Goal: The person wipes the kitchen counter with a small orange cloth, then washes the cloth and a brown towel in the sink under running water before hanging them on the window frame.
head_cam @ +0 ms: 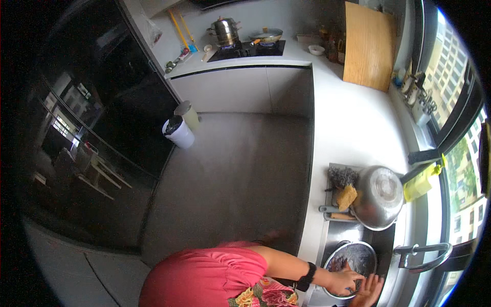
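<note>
A round metal basin point(364, 255) sits in the sink at the lower right, with dark reddish matter and what looks like liquid inside. My left hand point(343, 281), a black band on its wrist, reaches over the basin with bent fingers. Its fingertips point towards my right hand, and whether anything is between them cannot be made out. My right hand point(369, 289) is raised at the basin's near right rim, fingers extended and slightly apart, with nothing visible in it. The bottom edge of the picture cuts off its forearm.
A faucet point(422, 251) stands right of the sink point(322, 293). Beyond the basin are an upturned metal bowl point(378, 197), a yellow sponge point(346, 198), a steel-wool scourer point(342, 176) and a yellow bottle point(422, 184). A steamer pot point(225, 32) and lidded pan point(266, 35) sit over lit burners.
</note>
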`<state>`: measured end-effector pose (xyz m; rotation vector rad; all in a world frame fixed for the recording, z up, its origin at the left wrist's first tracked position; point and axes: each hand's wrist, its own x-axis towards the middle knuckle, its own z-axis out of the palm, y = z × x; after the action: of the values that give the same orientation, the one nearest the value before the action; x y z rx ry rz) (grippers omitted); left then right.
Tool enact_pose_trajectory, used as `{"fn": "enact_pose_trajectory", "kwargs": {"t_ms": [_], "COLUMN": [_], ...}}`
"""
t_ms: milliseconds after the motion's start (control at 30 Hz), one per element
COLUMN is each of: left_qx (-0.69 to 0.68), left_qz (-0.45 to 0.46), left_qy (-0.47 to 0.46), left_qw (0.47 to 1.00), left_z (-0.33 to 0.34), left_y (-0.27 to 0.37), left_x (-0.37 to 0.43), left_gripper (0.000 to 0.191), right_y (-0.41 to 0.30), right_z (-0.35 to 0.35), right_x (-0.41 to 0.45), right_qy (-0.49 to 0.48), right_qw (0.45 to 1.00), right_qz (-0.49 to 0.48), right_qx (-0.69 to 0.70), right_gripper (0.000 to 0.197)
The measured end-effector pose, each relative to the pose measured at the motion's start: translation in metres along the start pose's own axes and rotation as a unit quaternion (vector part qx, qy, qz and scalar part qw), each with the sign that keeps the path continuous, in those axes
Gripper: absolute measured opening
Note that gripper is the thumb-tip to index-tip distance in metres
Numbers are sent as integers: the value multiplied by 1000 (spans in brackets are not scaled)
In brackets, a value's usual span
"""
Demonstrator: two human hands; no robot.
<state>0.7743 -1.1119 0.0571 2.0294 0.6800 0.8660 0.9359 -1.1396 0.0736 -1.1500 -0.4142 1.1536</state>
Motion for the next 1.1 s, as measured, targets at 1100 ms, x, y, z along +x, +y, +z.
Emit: {"fn": "enact_pose_trajectory", "kwargs": {"t_ms": [1100], "left_qx": [-86], "left_qz": [-391], "left_qy": [412], "left_qw": [818], "left_z": [-992], "left_y": [-239], "left_x": [-402], "left_gripper": [24], "right_y": [394], "right_z": [559], "right_x": [63], "right_qy": [-114], "right_qw": [613], "right_qz": [25], "right_qx": [-781], "right_gripper": [27]}}
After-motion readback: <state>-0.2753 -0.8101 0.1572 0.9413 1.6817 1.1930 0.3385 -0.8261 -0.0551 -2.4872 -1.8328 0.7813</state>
